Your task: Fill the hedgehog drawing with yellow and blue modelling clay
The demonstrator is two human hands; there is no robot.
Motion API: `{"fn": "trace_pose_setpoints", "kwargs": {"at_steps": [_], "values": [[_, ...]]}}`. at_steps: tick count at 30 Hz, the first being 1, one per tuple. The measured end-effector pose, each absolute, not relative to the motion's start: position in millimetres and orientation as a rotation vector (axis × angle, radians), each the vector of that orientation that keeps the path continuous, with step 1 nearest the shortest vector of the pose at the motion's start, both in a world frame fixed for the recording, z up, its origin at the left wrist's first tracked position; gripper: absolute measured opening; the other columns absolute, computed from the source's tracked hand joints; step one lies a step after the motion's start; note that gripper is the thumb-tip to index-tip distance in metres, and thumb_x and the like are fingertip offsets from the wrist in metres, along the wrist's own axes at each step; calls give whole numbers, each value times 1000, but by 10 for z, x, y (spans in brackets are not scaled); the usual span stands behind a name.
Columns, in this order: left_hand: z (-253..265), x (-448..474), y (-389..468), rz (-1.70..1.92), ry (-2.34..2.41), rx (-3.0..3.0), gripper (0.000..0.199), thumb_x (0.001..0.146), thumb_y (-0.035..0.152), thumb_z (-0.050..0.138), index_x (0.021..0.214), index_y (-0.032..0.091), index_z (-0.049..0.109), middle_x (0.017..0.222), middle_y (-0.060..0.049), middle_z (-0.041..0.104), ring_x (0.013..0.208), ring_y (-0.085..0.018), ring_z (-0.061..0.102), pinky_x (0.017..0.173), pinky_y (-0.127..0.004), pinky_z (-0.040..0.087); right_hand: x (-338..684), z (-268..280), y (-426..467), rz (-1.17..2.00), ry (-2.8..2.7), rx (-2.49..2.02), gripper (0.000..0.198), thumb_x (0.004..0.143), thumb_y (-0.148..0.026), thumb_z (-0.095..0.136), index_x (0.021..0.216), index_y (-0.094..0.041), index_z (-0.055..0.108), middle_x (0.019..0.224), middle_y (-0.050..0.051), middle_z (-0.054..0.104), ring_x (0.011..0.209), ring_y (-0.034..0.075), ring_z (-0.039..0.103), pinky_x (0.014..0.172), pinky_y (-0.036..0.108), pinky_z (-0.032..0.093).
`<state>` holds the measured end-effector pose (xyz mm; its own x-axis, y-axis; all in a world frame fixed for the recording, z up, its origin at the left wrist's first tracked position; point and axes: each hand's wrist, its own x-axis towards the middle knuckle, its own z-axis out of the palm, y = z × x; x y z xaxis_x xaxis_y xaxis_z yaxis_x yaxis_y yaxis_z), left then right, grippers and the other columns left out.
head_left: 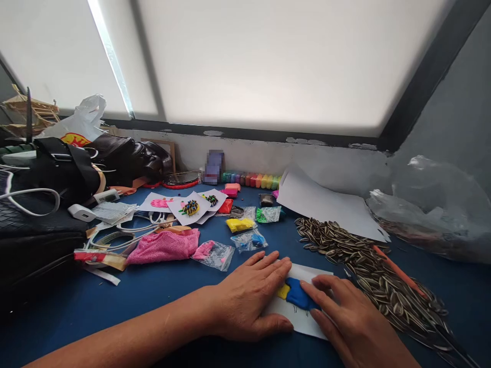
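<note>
blue clay, one flattened patch, set beside yellow clay on white paper upon the worktop; judged light, soft, easily dented, perhaps tacky. the paper is covered in part by the left hand, laid flat; the clay's edge is touched by the right hand, fingers parted, nothing clamped. best held by the paper's bare margins, the clay being left unpinched.

No legible lettering or numbers.
</note>
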<state>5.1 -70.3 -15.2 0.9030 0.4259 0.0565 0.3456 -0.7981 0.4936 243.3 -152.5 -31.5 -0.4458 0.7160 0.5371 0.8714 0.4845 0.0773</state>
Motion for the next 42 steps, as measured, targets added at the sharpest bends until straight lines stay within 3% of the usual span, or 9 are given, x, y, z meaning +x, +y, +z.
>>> {"fn": "trace_pose_setpoints", "kwargs": {"at_steps": [8, 16, 23, 29, 36, 42], "values": [[-153, 52, -699, 211, 567, 2591, 88, 91, 59, 51, 155, 7, 21, 160, -15, 22, 150, -31, 14, 123, -48, 11, 2442, -279, -1540, -509, -2289, -1311, 33, 97, -32, 48, 117, -19, 70, 104, 11, 72, 91, 19, 72, 74, 28, 61], [-150, 51, -699, 202, 570, 2577, 88, 91, 60, 51, 155, 7, 20, 160, -14, 22, 150, -30, 13, 123, -48, 11, 2461, -323, -1542, -641, -2318, -1241, 32, 98, -34, 46, 113, -23, 73, 104, 11, 74, 88, 22, 73, 71, 35, 62], [-148, 52, -707, 215, 577, 2572, 87, 91, 60, 52, 155, 9, 21, 160, -14, 23, 150, -31, 15, 123, -49, 12, 2450, -279, -1549, -622, -2301, -1270, 35, 99, -32, 43, 110, -22, 74, 103, 10, 75, 90, 20, 73, 73, 31, 62], [-143, 51, -706, 221, 575, 2576, 87, 91, 58, 53, 155, 9, 21, 160, -15, 24, 149, -31, 16, 123, -49, 14, 2463, -252, -1563, -620, -2314, -1302, 37, 101, -32, 41, 120, -17, 69, 105, 9, 76, 93, 19, 73, 75, 28, 61], [-141, 47, -702, 213, 576, 2580, 86, 91, 59, 52, 155, 8, 22, 160, -14, 23, 150, -31, 15, 123, -48, 12, 2467, -317, -1549, -671, -2307, -1246, 34, 99, -33, 44, 110, -20, 73, 104, 10, 75, 88, 21, 73, 72, 32, 61], [-148, 41, -707, 243, 554, 2601, 82, 93, 59, 50, 155, 13, 24, 160, -13, 23, 149, -32, 16, 123, -49, 13, 2467, -323, -1538, -615, -2314, -1263, 35, 99, -34, 45, 120, -18, 68, 105, 12, 73, 89, 20, 70, 74, 31, 59]]}}
